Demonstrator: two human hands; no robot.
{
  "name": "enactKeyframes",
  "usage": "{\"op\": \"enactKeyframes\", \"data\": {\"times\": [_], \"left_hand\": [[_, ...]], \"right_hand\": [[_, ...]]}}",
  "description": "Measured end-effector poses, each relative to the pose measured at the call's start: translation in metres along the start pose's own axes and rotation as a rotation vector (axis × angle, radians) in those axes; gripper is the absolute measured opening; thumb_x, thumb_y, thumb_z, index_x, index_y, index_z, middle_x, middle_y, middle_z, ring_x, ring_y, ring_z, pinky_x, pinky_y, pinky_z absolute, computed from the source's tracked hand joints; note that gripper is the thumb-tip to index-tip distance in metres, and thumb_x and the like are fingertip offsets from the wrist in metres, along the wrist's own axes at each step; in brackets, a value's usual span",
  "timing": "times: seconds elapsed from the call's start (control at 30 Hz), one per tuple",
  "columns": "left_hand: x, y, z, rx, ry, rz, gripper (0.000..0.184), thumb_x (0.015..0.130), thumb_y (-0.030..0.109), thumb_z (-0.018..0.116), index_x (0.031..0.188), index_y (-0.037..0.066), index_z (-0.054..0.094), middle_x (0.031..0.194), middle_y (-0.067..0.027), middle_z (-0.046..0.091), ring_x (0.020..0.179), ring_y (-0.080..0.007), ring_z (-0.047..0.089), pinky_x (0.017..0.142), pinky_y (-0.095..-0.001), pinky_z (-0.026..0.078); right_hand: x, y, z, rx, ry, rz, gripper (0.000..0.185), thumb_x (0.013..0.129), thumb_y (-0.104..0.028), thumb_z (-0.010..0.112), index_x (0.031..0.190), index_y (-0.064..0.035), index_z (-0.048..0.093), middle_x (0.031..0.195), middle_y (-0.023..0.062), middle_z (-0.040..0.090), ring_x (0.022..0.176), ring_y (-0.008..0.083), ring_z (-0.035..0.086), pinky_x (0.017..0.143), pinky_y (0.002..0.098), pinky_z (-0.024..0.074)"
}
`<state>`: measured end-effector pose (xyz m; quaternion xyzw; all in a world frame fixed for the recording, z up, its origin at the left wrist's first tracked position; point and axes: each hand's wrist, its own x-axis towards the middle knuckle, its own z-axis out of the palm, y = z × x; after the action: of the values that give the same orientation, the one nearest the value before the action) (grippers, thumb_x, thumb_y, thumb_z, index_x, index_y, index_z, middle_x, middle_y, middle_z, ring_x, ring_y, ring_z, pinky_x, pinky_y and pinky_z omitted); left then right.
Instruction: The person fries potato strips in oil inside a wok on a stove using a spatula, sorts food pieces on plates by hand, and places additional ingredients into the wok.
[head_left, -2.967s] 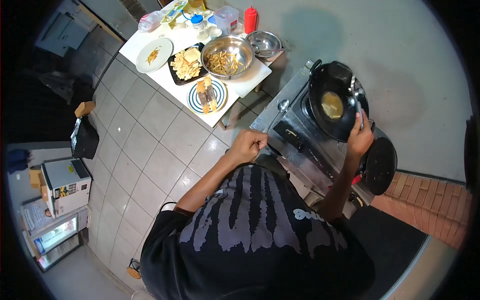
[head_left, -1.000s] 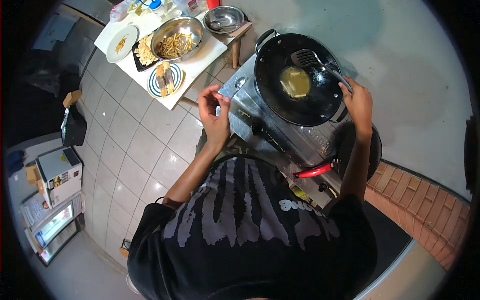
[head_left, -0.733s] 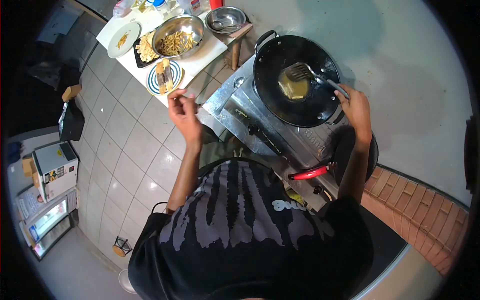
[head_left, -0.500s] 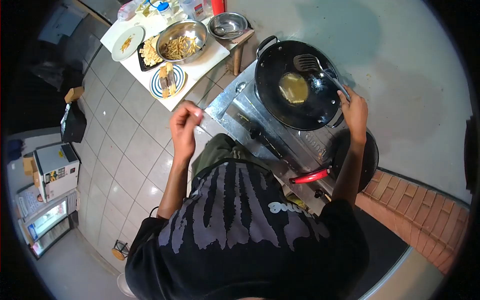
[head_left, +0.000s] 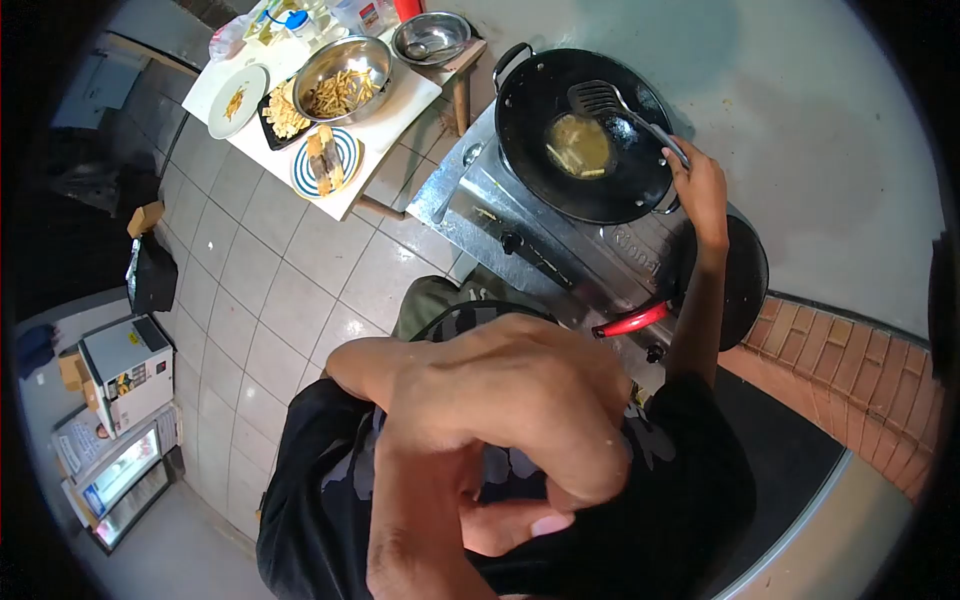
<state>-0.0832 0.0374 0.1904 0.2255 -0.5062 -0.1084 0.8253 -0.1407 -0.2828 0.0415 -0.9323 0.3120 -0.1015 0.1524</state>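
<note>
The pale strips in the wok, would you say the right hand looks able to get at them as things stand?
Probably yes: the right hand grips a slotted spatula whose head is over the wok, near the pale strips, and nothing appears to stand between.

The raised brand name "Rinnai" (head_left: 637, 247) can be read (slantwise) on the silver, rectangular metal gas stove (head_left: 588, 258); the print on the white, box-shaped appliance (head_left: 127, 372) is too small to be read.
</note>
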Motion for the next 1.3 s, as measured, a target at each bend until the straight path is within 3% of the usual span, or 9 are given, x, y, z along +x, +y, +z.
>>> {"op": "enactKeyframes", "data": {"times": [0.17, 0.5, 0.67, 0.9, 0.97, 1.0, 1.07, 1.23, 1.3], "left_hand": [[-0.005, 0.007, 0.01, -0.055, -0.002, -0.101, 0.076, 0.079, -0.003, 0.063, 0.136, 0.038, 0.036, 0.092, -0.0066, 0.051, 0.05, -0.0125, 0.053, 0.036, -0.0277, 0.048], [-0.009, 0.009, 0.014, 0.081, 0.169, -0.049, 0.058, 0.086, 0.006, 0.058, 0.134, 0.03, 0.037, 0.088, -0.0091, 0.053, 0.054, -0.015, 0.053, 0.043, -0.0329, 0.05], [-0.011, 0.023, 0.015, 0.128, 0.336, -0.3, 0.024, 0.064, 0.011, 0.064, 0.086, 0.001, 0.062, 0.079, -0.0072, 0.058, 0.063, -0.0161, 0.055, 0.055, -0.0253, 0.043], [0.001, 0.035, -0.014, 0.067, 0.27, -0.262, 0.015, 0.075, 0.015, 0.062, 0.087, 0.005, 0.06, 0.077, -0.0078, 0.058, 0.057, -0.0177, 0.053, 0.052, -0.0307, 0.045], [0.003, 0.038, -0.025, 0.029, 0.247, -0.261, 0.013, 0.078, 0.016, 0.061, 0.087, 0.006, 0.059, 0.076, -0.008, 0.058, 0.055, -0.0181, 0.053, 0.051, -0.0322, 0.046], [0.005, 0.04, -0.032, 0.009, 0.231, -0.264, 0.012, 0.08, 0.016, 0.06, 0.087, 0.007, 0.059, 0.076, -0.0081, 0.058, 0.054, -0.0184, 0.053, 0.05, -0.033, 0.046], [0.01, 0.045, -0.046, -0.052, 0.193, -0.267, 0.01, 0.083, 0.017, 0.06, 0.087, 0.008, 0.058, 0.075, -0.0083, 0.058, 0.052, -0.0188, 0.052, 0.049, -0.0345, 0.047], [0.02, 0.059, -0.093, -0.185, 0.095, -0.294, 0.009, 0.09, 0.019, 0.058, 0.088, 0.01, 0.057, 0.074, -0.0087, 0.058, 0.049, -0.0197, 0.051, 0.047, -0.0375, 0.048], [0.019, 0.048, -0.114, 0.122, -0.026, 0.195, 0.019, 0.087, 0.023, 0.062, 0.078, 0.007, 0.059, 0.069, -0.0082, 0.057, 0.047, -0.0202, 0.049, 0.044, -0.0356, 0.043]], "right_hand": [[-0.004, 0.001, 0.003, -0.005, 0.009, -0.081, 0.03, 0.089, -0.031, 0.058, 0.106, -0.007, 0.066, 0.082, 0.0203, 0.065, 0.078, 0.0367, 0.064, 0.07, 0.0414, 0.0485], [-0.007, -0.006, 0.005, 0.048, -0.02, -0.011, 0.031, 0.089, -0.03, 0.059, 0.108, -0.0068, 0.066, 0.086, 0.021, 0.065, 0.081, 0.0367, 0.064, 0.071, 0.0407, 0.0487], [-0.009, -0.01, 0.007, 0.085, -0.06, -0.002, 0.032, 0.089, -0.031, 0.059, 0.108, -0.0059, 0.065, 0.089, 0.0215, 0.065, 0.084, 0.037, 0.064, 0.072, 0.0403, 0.0488], [-0.007, -0.02, 0.015, 0.106, -0.023, 0.007, 0.035, 0.089, -0.033, 0.059, 0.108, -0.0045, 0.065, 0.088, 0.0204, 0.066, 0.08, 0.0343, 0.066, 0.071, 0.0387, 0.0488], [-0.007, -0.032, 0.01, 0.091, -0.036, 0.068, 0.035, 0.09, -0.028, 0.06, 0.111, -0.0003, 0.064, 0.078, 0.0147, 0.064, 0.065, 0.0174, 0.056, 0.066, 0.0305, 0.0457], [-0.008, -0.035, 0.01, 0.083, -0.034, 0.073, 0.035, 0.09, -0.028, 0.06, 0.111, -0.0003, 0.064, 0.078, 0.0147, 0.064, 0.065, 0.0174, 0.056, 0.066, 0.0305, 0.0457], [-0.008, -0.038, 0.012, 0.103, 0.056, 0.015, 0.036, 0.089, -0.031, 0.06, 0.109, -0.002, 0.065, 0.085, 0.0202, 0.066, 0.077, 0.0315, 0.065, 0.072, 0.037, 0.0483], [-0.014, -0.051, 0.013, 0.073, 0.054, 0.206, 0.038, 0.089, -0.032, 0.06, 0.111, -0.0008, 0.064, 0.089, 0.0223, 0.066, 0.084, 0.032, 0.066, 0.077, 0.0379, 0.0478], [-0.024, -0.064, 0.01, 0.039, 0.114, 0.202, 0.04, 0.089, -0.034, 0.059, 0.112, -0.0016, 0.064, 0.089, 0.0228, 0.066, 0.087, 0.0338, 0.065, 0.079, 0.0383, 0.0477]]}}
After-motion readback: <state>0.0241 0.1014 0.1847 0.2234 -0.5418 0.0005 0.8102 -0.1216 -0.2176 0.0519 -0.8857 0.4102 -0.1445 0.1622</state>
